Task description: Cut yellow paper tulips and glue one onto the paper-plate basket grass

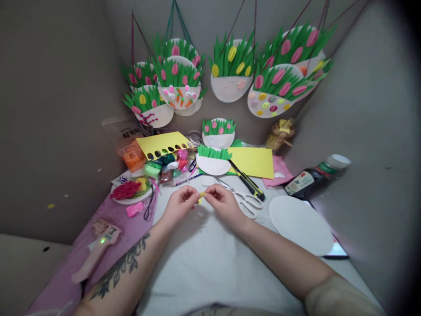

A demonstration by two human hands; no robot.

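2 hands point(182, 201), 1 glue gun point(98, 252)

Pink glue gun point(98, 253) on purple cover point(61, 281), green light point(103, 240) lit; dark bottle point(316, 177) near right wall point(378, 127).

I have room to draw my left hand point(184, 199) and right hand point(223, 202) straight back over the pale worktop point(204, 263), between my forearms. Ahead, the grass-trimmed half plate point(213, 166) blocks the way. Rightward, the white scissors point(242, 196) lie just beside my knuckles, the utility knife point(246, 181) behind them, and the white disc point(300, 224) further out. Leftward, pink yarn point(126, 190) crowds the far side; nearer, a purple strip point(130, 229) leaves passage beside the glue gun point(95, 254).
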